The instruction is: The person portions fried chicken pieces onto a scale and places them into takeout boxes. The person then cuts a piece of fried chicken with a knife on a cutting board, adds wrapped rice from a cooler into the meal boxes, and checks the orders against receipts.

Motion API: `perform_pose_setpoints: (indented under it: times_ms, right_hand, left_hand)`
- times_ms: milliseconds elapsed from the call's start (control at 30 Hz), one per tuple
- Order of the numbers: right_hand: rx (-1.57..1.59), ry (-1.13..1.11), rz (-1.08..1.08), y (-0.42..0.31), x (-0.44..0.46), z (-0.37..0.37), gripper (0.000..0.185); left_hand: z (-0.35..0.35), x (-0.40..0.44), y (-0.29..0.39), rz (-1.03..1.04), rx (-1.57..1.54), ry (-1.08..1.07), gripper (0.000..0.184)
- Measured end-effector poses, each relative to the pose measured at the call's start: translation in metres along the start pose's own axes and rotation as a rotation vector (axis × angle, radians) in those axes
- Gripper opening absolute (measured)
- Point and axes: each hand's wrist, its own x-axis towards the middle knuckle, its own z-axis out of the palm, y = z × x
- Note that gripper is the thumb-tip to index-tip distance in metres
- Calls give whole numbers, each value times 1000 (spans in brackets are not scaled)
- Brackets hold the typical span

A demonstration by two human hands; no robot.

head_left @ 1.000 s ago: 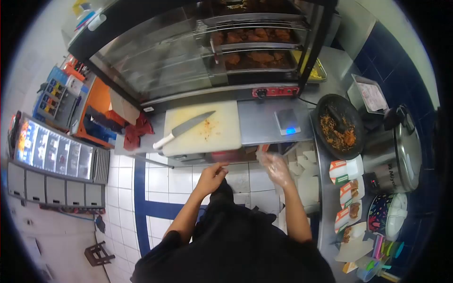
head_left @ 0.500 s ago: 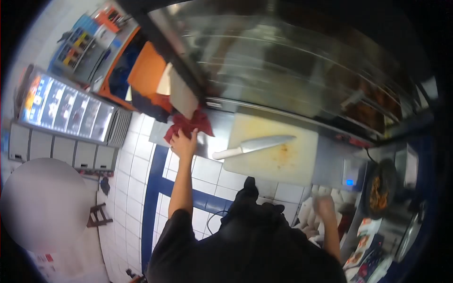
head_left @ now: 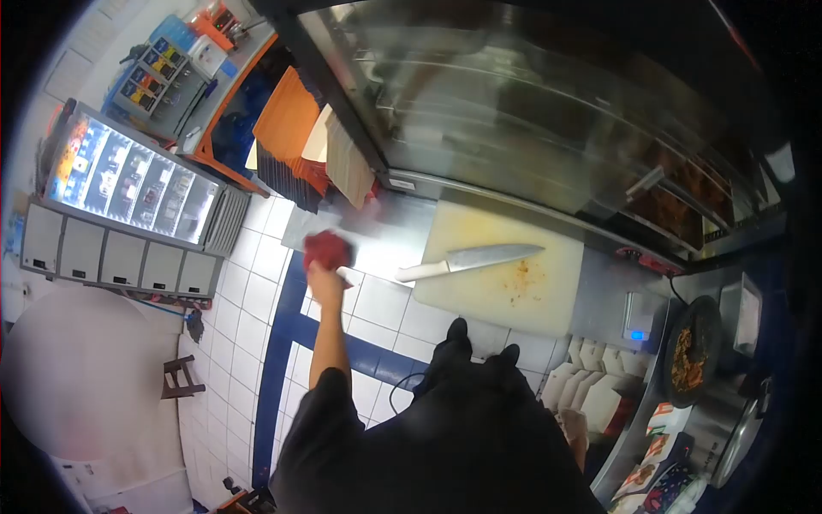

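In my left hand (head_left: 324, 281) is a bunched red cloth (head_left: 330, 249), with the fingers closed round it. Hand and cloth are over the left end of the metal counter (head_left: 377, 244), near its front edge. To their right, a large knife (head_left: 471, 261) with a white handle lies on a pale cutting board (head_left: 488, 295), its blade pointing right. Brown food bits are scattered on the board below the blade. Only a small strip of my right arm (head_left: 580, 447) shows beside my dark clothing; the fingers of that hand cannot be made out.
A glass-fronted cabinet (head_left: 514, 111) stands behind the counter. Stacked orange trays (head_left: 287, 120) are at its left. At right are a scale (head_left: 637, 315), a dark pan of food (head_left: 687, 355) and pale cartons (head_left: 591, 385). A person (head_left: 86, 385) is at lower left, near a lit fridge (head_left: 128, 180).
My left hand has lifted the red cloth off the counter, drawing it slightly left and toward me. My right hand has dropped down toward my body, mostly out of sight.
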Motion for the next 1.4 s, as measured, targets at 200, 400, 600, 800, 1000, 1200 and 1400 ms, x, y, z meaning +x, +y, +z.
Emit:
perform_pose_setpoints:
  times_ms: [200,400,600,800,1000,1200,1400]
  right_hand:
    - [41,149,-35,91,-51,89,15]
    - [615,-30,725,77,-92,54,24]
    - [1164,372,811,142,-94,53,17]
    - [570,586,378,148,-113,22,23]
    - [700,348,308,21,-77,-111,30]
    - [869,23,-247,-68,23,-203,45]
    - [854,-606,-616,-198,109,-222,72]
  left_hand:
    - [-116,-114,54,84,-439,-232,39]
    - [-134,-255,295,728,-661,-806,62]
    - [6,-365,478,1020,-207,-547,51]
    - [30,-405,444,1334,317,-893,40]
    - [-109,-322,377,1081,39,-1401,33]
    - [-226,-178,305,544,216,-855,44]
    - [-164,-124,273,790,242,-369,86]
